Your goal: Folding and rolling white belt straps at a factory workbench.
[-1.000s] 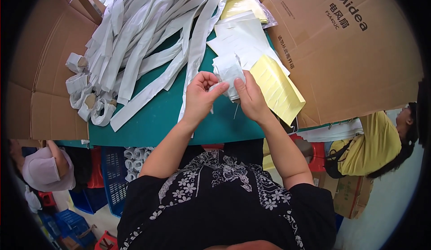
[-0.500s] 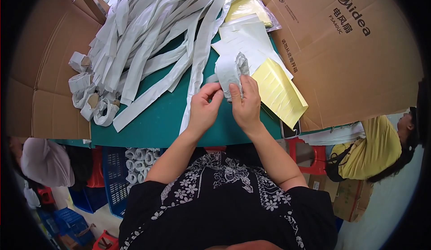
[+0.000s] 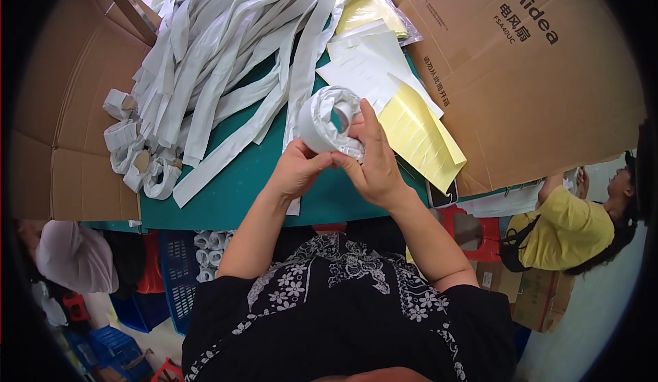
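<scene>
White coil [image 3: 313, 129] is up off the near-middle of the green table [image 3: 229, 193], held in both hands. It's a fat ring of wrapped flat strip, smooth on the outer band, crinkled like thin paper or film along the edge, with a round hole showing green through it.

Left hand [image 3: 296, 169] is mostly closed, fingers curled, thumb and finger pinching at the coil's near edge. Right hand [image 3: 377, 166] is half open around the right side: thumb at the near edge, one finger stretched up, others bent in by the hole.

Far left there's a big floppy heap of long white strips [image 3: 205, 66], flat and softly creased, some trailing toward the near side. Left of those sit several small white rolls [image 3: 160, 179], a few showing brown bits. To the right, flat white sheets [image 3: 373, 63] lie partly under a glossy yellow sheet [image 3: 417, 135] with slanted slits or creases. Plain brown cardboard panels [image 3: 504, 108] stand on both sides.
</scene>
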A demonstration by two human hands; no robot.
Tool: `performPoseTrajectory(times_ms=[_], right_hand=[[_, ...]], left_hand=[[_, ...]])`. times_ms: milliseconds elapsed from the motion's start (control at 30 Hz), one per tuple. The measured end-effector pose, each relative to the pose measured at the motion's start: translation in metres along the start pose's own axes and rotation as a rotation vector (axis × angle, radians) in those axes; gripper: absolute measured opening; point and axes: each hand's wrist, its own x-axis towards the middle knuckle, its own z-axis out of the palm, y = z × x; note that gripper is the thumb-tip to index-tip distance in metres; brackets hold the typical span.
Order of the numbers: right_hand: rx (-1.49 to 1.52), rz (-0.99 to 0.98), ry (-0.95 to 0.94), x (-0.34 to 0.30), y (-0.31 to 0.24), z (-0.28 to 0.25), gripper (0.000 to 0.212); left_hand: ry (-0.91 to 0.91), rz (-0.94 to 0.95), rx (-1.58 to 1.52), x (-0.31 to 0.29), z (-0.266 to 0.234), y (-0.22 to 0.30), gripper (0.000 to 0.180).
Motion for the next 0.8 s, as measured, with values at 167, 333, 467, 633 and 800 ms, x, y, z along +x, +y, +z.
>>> performPoseTrajectory(times_ms=[167, 333, 467, 633, 800], right_hand=[[-0.268, -0.098, -0.04, 0.003, 0.009, -0.006, 0.081], [-0.358, -0.24, -0.198, 0.007, 0.006, -0.008, 0.084], [-0.049, 0.012, -0.246, 0.011, 0.001, -0.016, 0.095], [0.031, 0.236, -0.353, 0.013, 0.006, -0.015, 0.096], [0.123, 0.409, -0.334, 0.019, 0.003, -0.018, 0.088]], left_hand=[[0.526, 0.505, 0.996, -0.019, 0.01, 0.021, 0.03], [0.284, 0.572, 1.708, -0.006, 0.038, 0.049, 0.024], [0.199, 0.531, 1.452, -0.005, 0.027, 0.047, 0.013], [0.125, 0.483, 1.222, 0.0, 0.014, 0.038, 0.016], [-0.106, 0.512, 1.396, -0.006, 0.007, 0.044, 0.029]])
